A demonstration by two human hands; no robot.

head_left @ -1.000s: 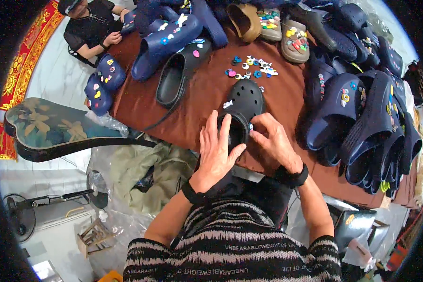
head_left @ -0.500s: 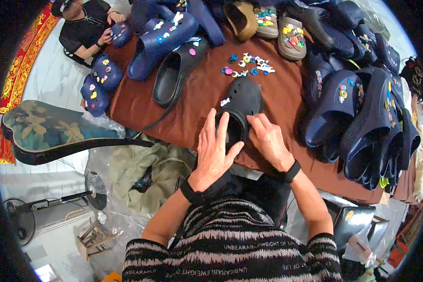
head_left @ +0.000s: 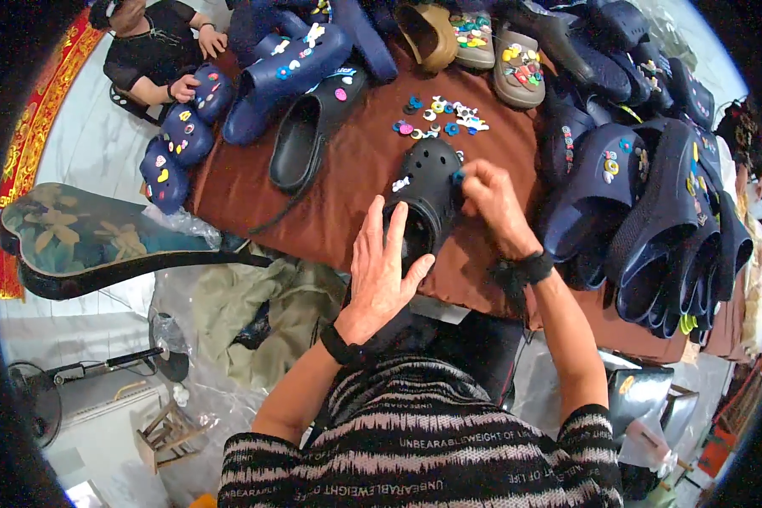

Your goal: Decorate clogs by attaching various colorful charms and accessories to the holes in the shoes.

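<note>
A black clog (head_left: pixel 434 162) lies toe away from me at the near edge of the brown-covered table, with a small white charm on its upper. My left hand (head_left: pixel 377 269) steadies its heel end, thumb and stretched fingers on either side of the opening. Beside the toe's right side is my right hand (head_left: pixel 493 203), fingers curled closed. A small blue charm (head_left: pixel 458 176) shows at those fingertips; I cannot tell whether they grip it or it sits on the clog. Just beyond the toe lies a loose group of colourful charms (head_left: pixel 442 117).
Another black clog (head_left: pixel 300 144) lies to the left. Navy slippers (head_left: pixel 597 190) crowd the right side, and charm-covered clogs (head_left: pixel 521 69) stand at the back. A person (head_left: pixel 148 55) sits far left by navy clogs (head_left: pixel 186 134). A flower-patterned padded seat (head_left: pixel 102 233) is at left.
My right hand has moved off the clog's opening toward the right of its toe. The clog has tilted, showing its holes. The other person has let go of the navy clog with one hand.
</note>
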